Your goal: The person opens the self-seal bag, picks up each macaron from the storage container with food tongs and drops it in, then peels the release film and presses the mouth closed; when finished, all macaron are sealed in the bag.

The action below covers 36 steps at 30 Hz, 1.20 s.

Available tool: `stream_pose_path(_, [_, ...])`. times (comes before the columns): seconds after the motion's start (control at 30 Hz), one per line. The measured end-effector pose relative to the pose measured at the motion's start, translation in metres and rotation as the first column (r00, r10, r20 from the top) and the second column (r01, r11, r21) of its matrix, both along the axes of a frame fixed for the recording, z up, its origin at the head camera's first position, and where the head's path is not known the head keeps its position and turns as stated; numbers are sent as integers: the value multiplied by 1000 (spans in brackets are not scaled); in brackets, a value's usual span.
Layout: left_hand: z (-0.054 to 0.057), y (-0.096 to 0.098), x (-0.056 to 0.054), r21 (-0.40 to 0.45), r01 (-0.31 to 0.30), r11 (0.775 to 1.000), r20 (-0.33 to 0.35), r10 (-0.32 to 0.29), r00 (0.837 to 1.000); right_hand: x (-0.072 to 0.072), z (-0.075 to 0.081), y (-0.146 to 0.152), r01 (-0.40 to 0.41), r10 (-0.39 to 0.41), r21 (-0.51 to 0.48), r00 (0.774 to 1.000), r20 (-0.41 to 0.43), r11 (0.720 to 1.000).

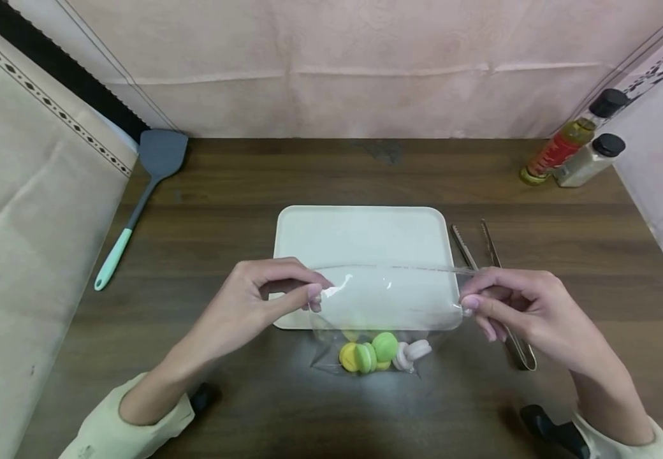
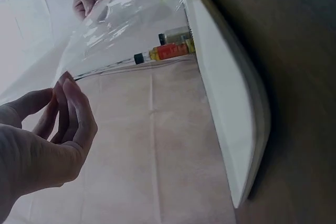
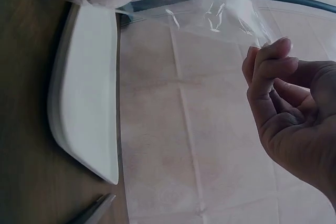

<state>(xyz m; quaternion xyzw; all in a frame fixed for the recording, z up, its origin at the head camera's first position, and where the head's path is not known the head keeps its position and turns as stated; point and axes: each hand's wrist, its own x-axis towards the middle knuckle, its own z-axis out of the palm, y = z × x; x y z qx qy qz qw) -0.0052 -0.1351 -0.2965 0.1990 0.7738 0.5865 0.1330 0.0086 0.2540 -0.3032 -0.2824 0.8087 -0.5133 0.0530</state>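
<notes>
A clear plastic bag (image 1: 389, 299) hangs between the two hands, tilted over the near part of a white tray (image 1: 360, 233). My left hand (image 1: 259, 299) pinches its left top corner, and my right hand (image 1: 521, 306) pinches the right one. Low in the bag lie several macarons, among them a yellow macaron (image 1: 348, 357), a green macaron (image 1: 386, 346) and a pale macaron (image 1: 417, 350). The left wrist view has thumb and fingertips of the left hand (image 2: 58, 135) together on the film. Likewise, the right hand (image 3: 294, 108) grips the bag's edge in the right wrist view.
Metal tongs (image 1: 517, 347) lie right of the tray, partly behind the right hand. A spatula (image 1: 142, 201) with a mint handle lies at the left. At the back right stand an oil bottle (image 1: 558, 153) and a black-capped jar (image 1: 586, 164). Cloth walls surround the wooden table (image 1: 222, 191).
</notes>
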Motion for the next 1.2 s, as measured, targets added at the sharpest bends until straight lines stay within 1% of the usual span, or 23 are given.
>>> stream_pose_path(0.1, [-3,5,-2,24,-16,1000,-19,16,1000,-1,-1,0,8,-8,3,1000,-2,1000])
stream_pose_path(0.2, [-6,11,-3,69,-33,997,-38,36,999,-2,-3,-1,15,-15,3,1000,-4,1000])
stream_pose_path(0.3, [-11,18,-5,132,-46,990,-71,55,996,-4,-4,0,11,-11,-6,1000,3,1000])
stream_pose_path(0.4, [-14,23,-7,160,-59,985,-117,79,990,-5,-5,0,8,-8,-11,1000,3,1000])
stream_pose_path(0.5, [-16,25,-8,175,-72,982,-146,98,984,-6,-5,-1,15,-15,5,1000,-4,1000])
stream_pose_path(0.63, [-17,26,-9,195,-91,976,-164,124,979,-8,-4,-2,21,-20,35,1000,-14,999])
stream_pose_path(0.83, [-18,29,-7,191,-121,974,-190,157,969,-12,-3,2,25,-24,81,1000,-9,996])
stream_pose_path(0.93, [-19,32,-6,205,-135,969,-200,176,964,-15,0,6,-1,7,133,999,-45,991])
stream_pose_path(1.0, [-20,34,-6,216,-148,965,-203,193,960,-17,7,6,13,7,188,994,-106,982])
stream_pose_path(1.03, [-20,35,-6,221,-153,963,-203,199,959,-17,13,4,45,-12,210,987,-159,977])
stream_pose_path(1.07, [-21,36,-7,224,-159,962,-203,206,957,-16,18,2,87,-34,225,973,-227,970])
stream_pose_path(1.1, [-21,36,-7,225,-165,960,-202,212,956,-16,23,-3,136,-63,221,950,-306,966])
stream_pose_path(1.13, [-21,37,-7,222,-173,960,-204,219,954,-15,28,-10,197,-106,201,915,-389,960])
stream_pose_path(1.17, [-21,36,-7,217,-183,959,-208,228,951,-15,31,-19,251,-150,150,863,-483,956])
stream_pose_path(1.2, [-21,36,-6,212,-191,958,-209,236,949,-16,33,-29,285,-189,83,799,-571,955])
